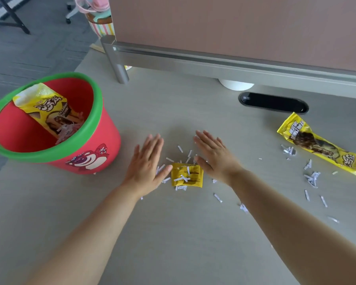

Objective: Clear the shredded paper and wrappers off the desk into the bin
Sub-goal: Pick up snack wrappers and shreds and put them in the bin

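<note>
A red bin (103,140) with a green rim stands on the desk at the left; a yellow wrapper (43,108) and some shredded paper lie inside it. A small folded yellow wrapper (193,181) lies at the desk's middle with white paper shreds (183,178) on and around it. My left hand (147,167) is flat and open just left of it, thumb near its corner. My right hand (214,155) is flat and open just right of it. A long yellow wrapper (319,144) lies at the far right, with more shreds (312,178) scattered beside it.
A pink partition (234,27) on a metal frame runs along the back of the desk, with a post (119,68) near the bin. A black cable grommet (273,102) and a white round object (235,85) sit under the frame. The desk's left edge drops to grey carpet.
</note>
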`<state>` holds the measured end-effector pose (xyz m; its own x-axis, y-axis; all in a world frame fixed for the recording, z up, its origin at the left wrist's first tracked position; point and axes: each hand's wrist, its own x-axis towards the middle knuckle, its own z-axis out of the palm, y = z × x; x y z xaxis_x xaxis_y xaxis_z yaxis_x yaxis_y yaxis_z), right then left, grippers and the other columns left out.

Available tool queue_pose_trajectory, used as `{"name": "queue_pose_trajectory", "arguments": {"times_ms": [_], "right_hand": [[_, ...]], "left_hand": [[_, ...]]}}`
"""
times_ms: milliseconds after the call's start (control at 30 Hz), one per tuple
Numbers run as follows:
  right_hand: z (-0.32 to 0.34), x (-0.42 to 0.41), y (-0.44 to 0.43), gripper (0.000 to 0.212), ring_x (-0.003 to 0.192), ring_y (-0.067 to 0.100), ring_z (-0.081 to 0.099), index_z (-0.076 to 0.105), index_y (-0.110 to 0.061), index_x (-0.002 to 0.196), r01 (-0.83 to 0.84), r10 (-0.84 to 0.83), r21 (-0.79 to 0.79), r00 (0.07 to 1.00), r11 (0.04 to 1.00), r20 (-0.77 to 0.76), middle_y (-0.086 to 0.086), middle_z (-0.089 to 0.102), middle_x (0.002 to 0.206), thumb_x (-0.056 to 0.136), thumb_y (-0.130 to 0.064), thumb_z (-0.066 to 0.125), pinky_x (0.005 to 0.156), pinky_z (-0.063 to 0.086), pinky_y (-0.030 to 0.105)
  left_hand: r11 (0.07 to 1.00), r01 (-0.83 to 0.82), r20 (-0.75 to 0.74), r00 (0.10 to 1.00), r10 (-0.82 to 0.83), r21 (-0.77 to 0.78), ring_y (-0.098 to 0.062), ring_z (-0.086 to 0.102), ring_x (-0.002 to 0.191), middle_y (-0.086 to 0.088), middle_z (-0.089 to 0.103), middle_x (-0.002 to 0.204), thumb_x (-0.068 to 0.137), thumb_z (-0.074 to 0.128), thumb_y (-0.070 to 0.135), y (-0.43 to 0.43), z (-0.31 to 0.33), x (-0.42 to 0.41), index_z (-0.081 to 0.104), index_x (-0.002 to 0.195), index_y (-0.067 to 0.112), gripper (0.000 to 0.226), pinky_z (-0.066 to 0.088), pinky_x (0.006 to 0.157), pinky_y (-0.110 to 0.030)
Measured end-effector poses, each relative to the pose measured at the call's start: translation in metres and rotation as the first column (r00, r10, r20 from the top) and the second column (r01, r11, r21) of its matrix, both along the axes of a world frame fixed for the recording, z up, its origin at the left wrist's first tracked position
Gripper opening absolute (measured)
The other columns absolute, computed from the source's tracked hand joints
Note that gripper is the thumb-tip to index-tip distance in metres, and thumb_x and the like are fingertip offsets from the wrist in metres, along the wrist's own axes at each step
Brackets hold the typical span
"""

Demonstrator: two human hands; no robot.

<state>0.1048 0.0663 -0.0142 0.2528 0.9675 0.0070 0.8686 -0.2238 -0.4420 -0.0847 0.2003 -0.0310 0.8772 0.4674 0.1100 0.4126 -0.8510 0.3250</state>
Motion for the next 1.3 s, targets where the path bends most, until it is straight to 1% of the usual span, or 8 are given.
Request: {"name": "queue_pose_trajectory", "arguments": {"times_ms": [167, 367, 567, 667, 767, 1100, 1200, 1300], "right_hand": [[-0.017, -0.005, 0.015, 0.064, 0.140, 0.012, -0.006, 0.009, -0.014, 0.144, -0.015, 0.035, -0.191, 0.994, 0.981, 0.099, 0.002, 0.001, 0.155, 0.092, -0.048, 0.018, 0.114, -0.003, 0.033], [-0.024, -0.034, -0.024, 0.081, 0.137, 0.016, 0.009, 0.030, -0.009, 0.139, -0.160, 0.161, -0.031, 0.987, 0.987, 0.024, 0.007, 0.024, 0.149, 0.086, -0.060, -0.005, 0.114, 0.008, 0.033], [0.000, -0.045, -0.041, 0.052, 0.119, 0.022, 0.052, 0.050, -0.009, 0.127, 0.016, 0.011, 0.135, 0.981, 0.991, -0.195, 0.008, 0.054, 0.132, 0.090, -0.042, 0.032, 0.097, 0.044, 0.033], [0.003, -0.052, -0.043, 0.046, 0.118, 0.025, 0.052, 0.055, -0.007, 0.120, 0.025, -0.004, 0.198, 0.994, 0.980, -0.109, 0.010, 0.058, 0.126, 0.088, -0.035, 0.038, 0.097, 0.044, 0.042], [0.002, -0.066, -0.035, 0.043, 0.120, 0.027, 0.051, 0.057, -0.009, 0.118, 0.018, 0.001, 0.195, 0.995, 0.981, -0.100, 0.009, 0.060, 0.124, 0.086, -0.033, 0.042, 0.099, 0.042, 0.048], [0.011, -0.131, 0.026, 0.036, 0.105, 0.026, 0.060, 0.062, -0.012, 0.107, -0.081, 0.094, 0.171, 0.993, 0.982, -0.067, 0.007, 0.066, 0.112, 0.080, -0.023, 0.042, 0.079, 0.053, 0.034], [0.011, -0.141, 0.041, 0.037, 0.103, 0.026, 0.060, 0.063, -0.011, 0.106, -0.080, 0.093, 0.174, 0.993, 0.982, -0.070, 0.007, 0.066, 0.110, 0.079, -0.023, 0.040, 0.072, 0.055, 0.032], [0.009, -0.150, 0.051, 0.041, 0.106, 0.026, 0.059, 0.061, -0.009, 0.108, -0.071, 0.088, 0.192, 0.993, 0.979, -0.078, 0.009, 0.065, 0.112, 0.080, -0.024, 0.037, 0.076, 0.052, 0.030]], "left_hand": [[1.000, -0.020, -0.125, 0.992, 0.018, -0.012, -0.014, -0.006, 0.136, -0.005, -0.004, 0.147, 0.074, -0.009, 0.076, -0.003, -0.014, -0.006, 0.013, 0.142, 0.003, 0.102, -0.008, 0.108, -0.032], [0.993, 0.112, -0.045, 0.992, -0.114, -0.034, -0.028, 0.023, 0.134, -0.021, 0.030, 0.143, 0.093, 0.010, 0.059, -0.045, -0.011, -0.015, 0.028, 0.136, -0.006, 0.081, 0.010, 0.107, -0.035], [0.981, 0.107, 0.091, 0.991, -0.093, -0.161, -0.018, 0.020, 0.133, -0.012, 0.029, 0.145, 0.093, 0.019, 0.057, -0.053, -0.001, -0.031, 0.022, 0.140, 0.003, 0.071, 0.013, 0.109, -0.033], [0.994, -0.069, 0.073, 0.994, 0.075, -0.088, -0.025, 0.032, 0.125, -0.020, 0.045, 0.135, 0.094, 0.020, 0.054, -0.040, 0.003, -0.053, 0.036, 0.131, 0.001, 0.067, 0.029, 0.103, -0.044], [0.979, -0.199, 0.057, 0.978, 0.202, -0.051, -0.032, 0.042, 0.117, -0.024, 0.052, 0.125, 0.094, 0.020, 0.054, -0.028, 0.007, -0.076, 0.047, 0.122, -0.003, 0.069, 0.030, 0.099, -0.039], [0.951, -0.303, -0.029, 0.953, 0.301, -0.065, -0.037, 0.051, 0.114, -0.020, 0.051, 0.128, 0.081, 0.038, 0.044, 0.017, 0.021, -0.108, 0.050, 0.123, -0.002, 0.063, 0.041, 0.091, -0.048], [0.938, -0.339, -0.078, 0.939, 0.334, -0.070, -0.037, 0.038, 0.126, -0.023, 0.039, 0.138, 0.080, 0.032, 0.052, 0.035, 0.017, -0.118, 0.042, 0.130, -0.004, 0.075, 0.032, 0.101, -0.048], [0.936, -0.341, -0.250, 0.917, 0.312, -0.086, -0.028, -0.001, 0.139, -0.019, 0.002, 0.152, 0.072, 0.007, 0.066, 0.033, 0.009, -0.126, 0.011, 0.143, 0.001, 0.096, 0.001, 0.111, -0.038]]}}
